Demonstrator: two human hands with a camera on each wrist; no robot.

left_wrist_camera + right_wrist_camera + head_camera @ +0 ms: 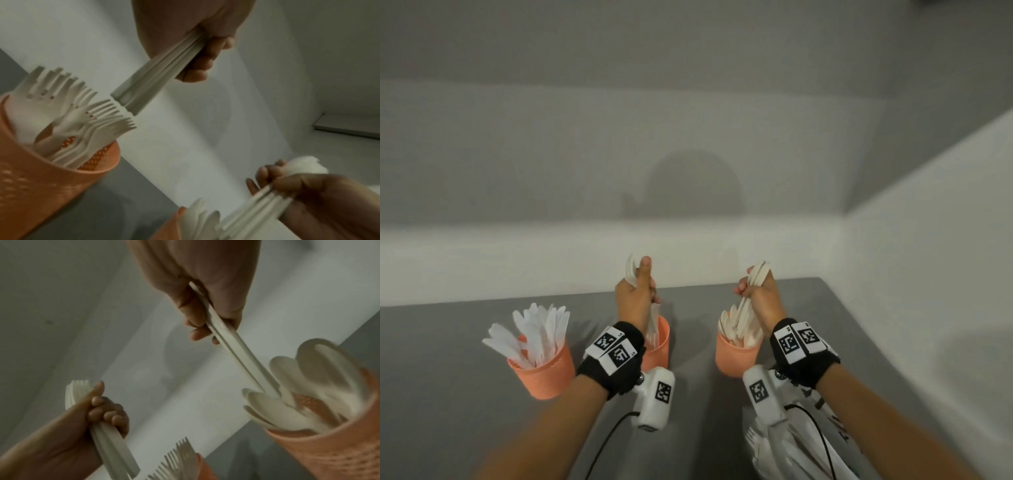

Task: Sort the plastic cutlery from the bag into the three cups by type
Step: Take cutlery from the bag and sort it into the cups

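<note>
Three orange cups stand in a row on the grey table (pixel 448 342). The left cup (pixel 544 373) holds white knives, the middle cup (pixel 660 346) forks (pixel 82 116), the right cup (pixel 736 359) spoons (pixel 320 368). My left hand (pixel 635 291) grips a bundle of forks (pixel 631 270) above the middle cup (pixel 41 186), tines up, handle ends (pixel 148 84) just over it. My right hand (pixel 760 294) grips a bundle of spoons (pixel 756 272), bowls up, handles (pixel 236 344) reaching down into the right cup (pixel 339 451). The white bag (pixel 801 452) lies under my right forearm with cutlery inside.
A white wall ledge runs just behind the cups, and a white wall closes the table's right side. Bare grey tabletop shows left of the knife cup and between my forearms. Wrist camera cables trail toward the front edge.
</note>
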